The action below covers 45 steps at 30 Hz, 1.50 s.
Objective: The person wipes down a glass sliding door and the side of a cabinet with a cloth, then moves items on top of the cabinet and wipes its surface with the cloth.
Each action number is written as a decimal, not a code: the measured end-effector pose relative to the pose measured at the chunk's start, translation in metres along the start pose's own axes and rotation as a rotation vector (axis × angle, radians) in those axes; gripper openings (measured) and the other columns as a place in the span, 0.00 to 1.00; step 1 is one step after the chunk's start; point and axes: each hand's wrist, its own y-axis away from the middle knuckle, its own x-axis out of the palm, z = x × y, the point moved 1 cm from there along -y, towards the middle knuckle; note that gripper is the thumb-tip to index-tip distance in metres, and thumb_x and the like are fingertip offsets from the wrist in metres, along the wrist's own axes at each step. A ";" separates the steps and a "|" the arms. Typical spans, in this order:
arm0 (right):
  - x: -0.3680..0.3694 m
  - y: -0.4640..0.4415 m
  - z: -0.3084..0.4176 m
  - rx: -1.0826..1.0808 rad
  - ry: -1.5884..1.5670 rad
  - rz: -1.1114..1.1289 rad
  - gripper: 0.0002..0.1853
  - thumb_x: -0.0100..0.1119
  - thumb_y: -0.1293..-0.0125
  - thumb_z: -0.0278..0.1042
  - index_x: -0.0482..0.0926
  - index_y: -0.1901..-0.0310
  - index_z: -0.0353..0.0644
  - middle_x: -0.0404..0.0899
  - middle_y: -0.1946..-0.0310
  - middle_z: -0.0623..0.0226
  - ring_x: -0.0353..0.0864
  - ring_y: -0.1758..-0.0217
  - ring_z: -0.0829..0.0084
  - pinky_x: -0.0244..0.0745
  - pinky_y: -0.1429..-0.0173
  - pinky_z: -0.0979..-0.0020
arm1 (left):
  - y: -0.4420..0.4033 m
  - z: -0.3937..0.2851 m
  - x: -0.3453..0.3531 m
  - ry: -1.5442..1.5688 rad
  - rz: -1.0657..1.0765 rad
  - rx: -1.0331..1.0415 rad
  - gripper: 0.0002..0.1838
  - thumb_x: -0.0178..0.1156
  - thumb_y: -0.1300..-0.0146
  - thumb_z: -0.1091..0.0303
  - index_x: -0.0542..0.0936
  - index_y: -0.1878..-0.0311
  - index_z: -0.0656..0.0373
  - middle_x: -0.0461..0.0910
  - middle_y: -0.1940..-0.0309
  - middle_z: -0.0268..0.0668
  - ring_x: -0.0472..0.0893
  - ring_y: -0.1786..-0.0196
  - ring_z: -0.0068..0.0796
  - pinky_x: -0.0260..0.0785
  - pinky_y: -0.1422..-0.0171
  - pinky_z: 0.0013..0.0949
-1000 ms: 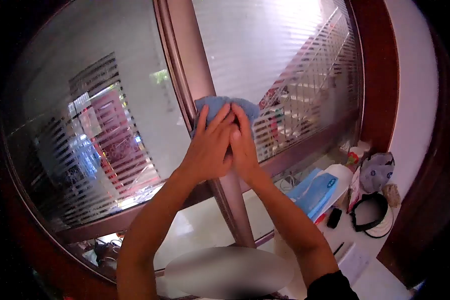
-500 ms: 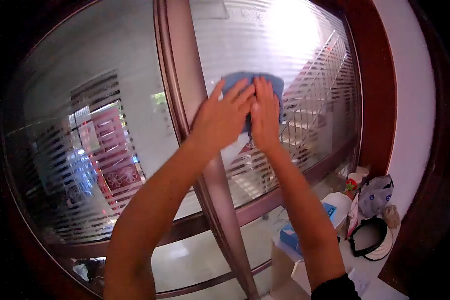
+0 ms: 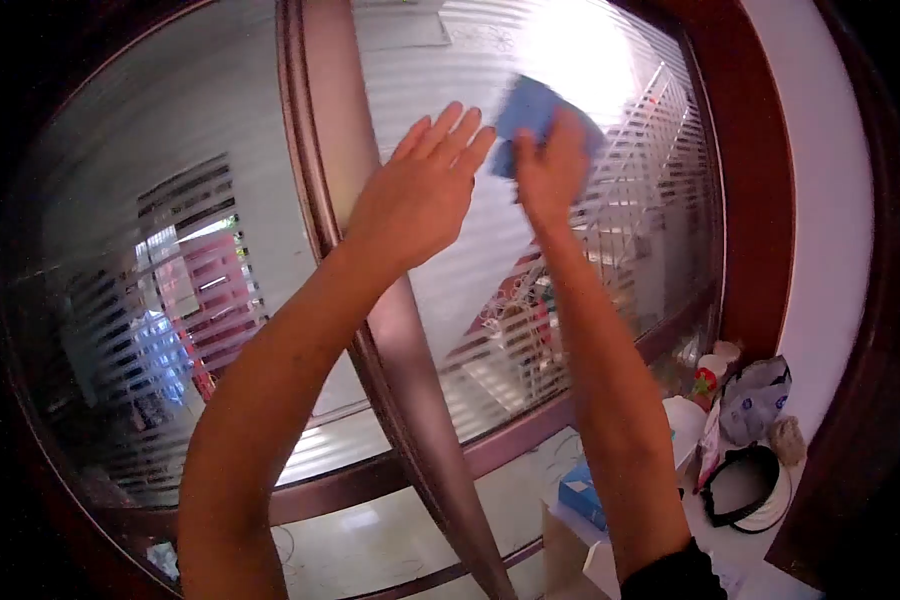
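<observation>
A blue cloth (image 3: 527, 108) lies against the striped glass pane (image 3: 460, 75) in the upper middle of the head view. My right hand (image 3: 555, 175) presses on it, somewhat blurred, with the fingers over the cloth and its left part sticking out. To the left, apart from the cloth, my left hand (image 3: 420, 190) has its fingers stretched upward and holds nothing. It is in front of the glass beside the metal upright of the frame (image 3: 355, 120); whether it touches the glass I cannot tell.
At the lower right, a white surface bears a blue box (image 3: 582, 494), a black-rimmed round item (image 3: 740, 487), a grey plastic bag (image 3: 756, 398) and small cups (image 3: 712, 364). A dark red wooden frame (image 3: 755, 200) borders the glass. Stairs show through the pane.
My right hand has moved up and to the right with the blue cloth. My left hand has come off the cloth and shifted left and slightly up.
</observation>
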 end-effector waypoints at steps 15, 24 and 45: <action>0.021 -0.047 0.035 -0.453 -0.168 -0.014 0.29 0.57 0.34 0.40 0.66 0.36 0.36 0.68 0.37 0.50 0.64 0.32 0.48 0.54 0.30 0.50 | -0.020 0.039 -0.024 -0.292 -0.052 -0.033 0.31 0.54 0.35 0.70 0.62 0.28 0.59 0.62 0.28 0.49 0.59 0.25 0.48 0.47 0.21 0.49; 0.078 -0.073 0.122 -0.785 -0.131 -0.081 0.27 0.55 0.33 0.40 0.66 0.35 0.39 0.64 0.34 0.51 0.61 0.31 0.48 0.56 0.31 0.53 | -0.022 0.047 -0.021 -0.267 -0.357 -0.311 0.30 0.50 0.35 0.75 0.61 0.29 0.65 0.60 0.28 0.54 0.57 0.25 0.53 0.44 0.21 0.52; 0.089 0.018 0.160 -0.824 -0.372 0.090 0.27 0.52 0.31 0.37 0.66 0.32 0.39 0.62 0.30 0.51 0.57 0.25 0.47 0.52 0.24 0.55 | 0.052 0.047 -0.050 0.220 -0.610 -0.397 0.24 0.49 0.31 0.64 0.68 0.34 0.64 0.57 0.29 0.58 0.56 0.25 0.58 0.50 0.24 0.50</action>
